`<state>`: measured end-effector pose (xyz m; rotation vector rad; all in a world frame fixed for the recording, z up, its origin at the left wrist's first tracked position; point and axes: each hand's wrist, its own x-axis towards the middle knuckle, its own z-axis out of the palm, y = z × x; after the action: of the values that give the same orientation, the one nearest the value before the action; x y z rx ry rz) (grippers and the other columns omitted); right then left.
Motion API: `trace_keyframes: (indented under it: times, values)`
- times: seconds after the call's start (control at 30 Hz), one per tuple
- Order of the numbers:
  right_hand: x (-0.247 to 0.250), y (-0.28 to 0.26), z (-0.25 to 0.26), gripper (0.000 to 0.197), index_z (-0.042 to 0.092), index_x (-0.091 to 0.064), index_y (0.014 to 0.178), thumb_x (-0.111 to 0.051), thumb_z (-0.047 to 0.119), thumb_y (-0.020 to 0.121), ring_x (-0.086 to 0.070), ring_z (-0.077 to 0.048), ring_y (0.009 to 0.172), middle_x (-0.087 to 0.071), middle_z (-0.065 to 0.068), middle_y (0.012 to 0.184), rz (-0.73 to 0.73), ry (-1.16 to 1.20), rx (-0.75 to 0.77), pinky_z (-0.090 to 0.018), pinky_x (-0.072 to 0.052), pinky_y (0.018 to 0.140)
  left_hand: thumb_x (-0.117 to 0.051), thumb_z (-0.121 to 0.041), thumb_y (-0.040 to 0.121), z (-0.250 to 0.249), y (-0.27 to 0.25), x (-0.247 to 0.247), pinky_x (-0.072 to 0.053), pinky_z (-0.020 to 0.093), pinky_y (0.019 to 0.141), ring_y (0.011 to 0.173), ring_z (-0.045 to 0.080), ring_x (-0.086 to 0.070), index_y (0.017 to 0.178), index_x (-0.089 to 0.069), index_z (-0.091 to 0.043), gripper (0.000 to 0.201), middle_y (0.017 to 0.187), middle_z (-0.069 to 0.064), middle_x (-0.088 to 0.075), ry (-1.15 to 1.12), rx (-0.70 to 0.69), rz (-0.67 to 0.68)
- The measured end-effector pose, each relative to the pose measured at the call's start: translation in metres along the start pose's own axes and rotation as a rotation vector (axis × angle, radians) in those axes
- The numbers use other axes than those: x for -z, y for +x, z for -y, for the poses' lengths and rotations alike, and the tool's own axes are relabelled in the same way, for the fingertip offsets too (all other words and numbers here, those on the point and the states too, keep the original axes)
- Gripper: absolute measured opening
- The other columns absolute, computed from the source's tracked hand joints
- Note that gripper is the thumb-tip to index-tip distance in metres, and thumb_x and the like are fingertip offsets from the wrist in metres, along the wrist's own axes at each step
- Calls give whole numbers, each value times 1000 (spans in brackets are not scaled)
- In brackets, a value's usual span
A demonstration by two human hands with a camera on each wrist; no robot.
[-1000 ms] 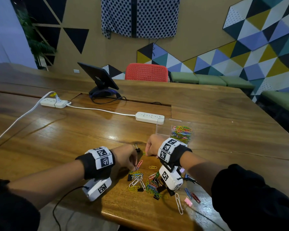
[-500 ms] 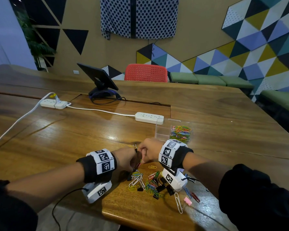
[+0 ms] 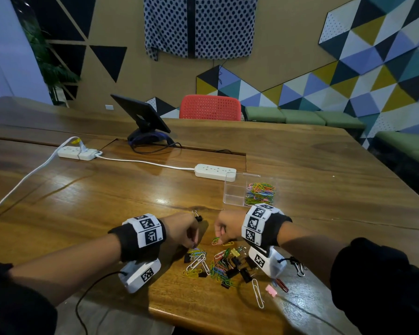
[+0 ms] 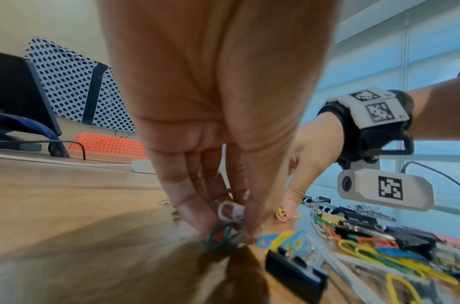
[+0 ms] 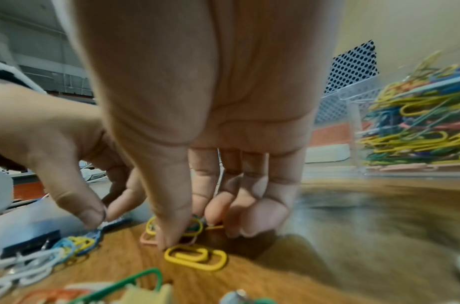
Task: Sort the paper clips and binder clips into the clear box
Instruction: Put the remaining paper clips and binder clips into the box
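Observation:
A loose pile of coloured paper clips and black binder clips (image 3: 219,264) lies on the wooden table (image 3: 107,204) near its front edge. My left hand (image 3: 193,244) is at the pile's left edge, where its fingertips (image 4: 197,218) pinch a white and a green paper clip (image 4: 223,232). My right hand (image 3: 219,239) is at the pile's far edge, thumb and fingers pinching a small bunch of yellow, green and pink paper clips (image 5: 195,227). The clear box (image 3: 235,192) stands beyond the right hand, its right compartment full of coloured paper clips (image 3: 260,193).
One black binder clip (image 3: 198,217) lies alone beyond my left hand. A yellow paper clip (image 5: 197,257) lies just in front of my right thumb. Two white power strips (image 3: 214,171) with cables and a tablet on a stand (image 3: 143,117) sit further back.
Half a second ago the two hands touched above the pile. They have now drawn apart and dropped to the clips, each pinching paper clips.

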<state>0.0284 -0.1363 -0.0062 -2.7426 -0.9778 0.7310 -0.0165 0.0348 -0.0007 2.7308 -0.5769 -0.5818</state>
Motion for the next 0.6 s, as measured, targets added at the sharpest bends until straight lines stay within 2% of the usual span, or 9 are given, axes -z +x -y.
trace_keyframes:
  times: [0.07, 0.13, 0.23, 0.3, 0.4, 0.43, 0.53, 0.6]
  values:
    - [2, -4, -6, 25, 5, -66, 103, -69, 19, 83, -52, -13, 82, -56, 4, 81, -25, 23, -29, -16, -39, 61, -65, -13, 84, -3, 0, 1, -40, 0, 60, 80, 4, -59, 93, -70, -9, 11, 98, 4, -72, -31, -11, -21]
    - [5, -8, -12, 24, 7, -66, 101, -70, 20, 82, -54, -14, 82, -59, 1, 85, -41, 57, -53, -24, -45, 68, -68, -15, 83, -6, -1, 1, -41, 4, 66, 83, 5, -61, 92, -71, -11, 11, 98, 2, -72, -44, -25, -25]
    - [9, -14, -21, 23, 8, -68, 98, -73, 19, 78, -58, -14, 80, -65, -3, 87, -14, 74, -50, -32, -51, 78, -71, -16, 81, -10, -1, -1, -40, 10, 72, 93, 10, -64, 95, -72, -12, 15, 101, 2, -72, -23, -31, -4]
    - [9, -17, -23, 24, 9, -68, 98, -75, 17, 76, -61, -11, 75, -71, -7, 93, 22, 64, -43, -32, -52, 77, -72, -16, 79, -10, -1, -4, -40, 14, 77, 101, 13, -63, 100, -71, -13, 21, 106, 2, -70, 2, -24, 8]
    - [8, -19, -23, 27, 11, -68, 99, -77, 16, 74, -57, 6, 52, -72, -5, 99, 37, 73, -45, -25, -49, 67, -74, -17, 77, -11, -1, -5, -42, 19, 84, 106, 16, -60, 105, -68, -14, 28, 112, 3, -68, 31, -6, 15]
    - [7, -19, -23, 27, 11, -68, 100, -77, 16, 74, -57, 6, 51, -72, -5, 99, 32, 67, -45, -26, -50, 68, -74, -17, 78, -11, -1, -5, -41, 19, 85, 107, 16, -59, 106, -67, -13, 30, 113, 3, -67, 47, 1, 13]
    - [7, -19, -22, 27, 11, -69, 98, -77, 19, 74, -60, -8, 71, -72, -5, 98, 16, 6, -19, -32, -52, 79, -73, -20, 79, -11, -1, -5, -42, 22, 84, 107, 19, -59, 109, -65, -12, 33, 113, 5, -66, 99, 18, 2]
    - [3, -17, -23, 25, 10, -70, 98, -76, 18, 75, -59, -11, 77, -71, -6, 97, 19, -20, -5, -33, -52, 81, -71, -21, 80, -14, -1, -6, -41, 20, 79, 105, 20, -60, 111, -63, -10, 34, 112, 7, -66, 142, 35, 2]
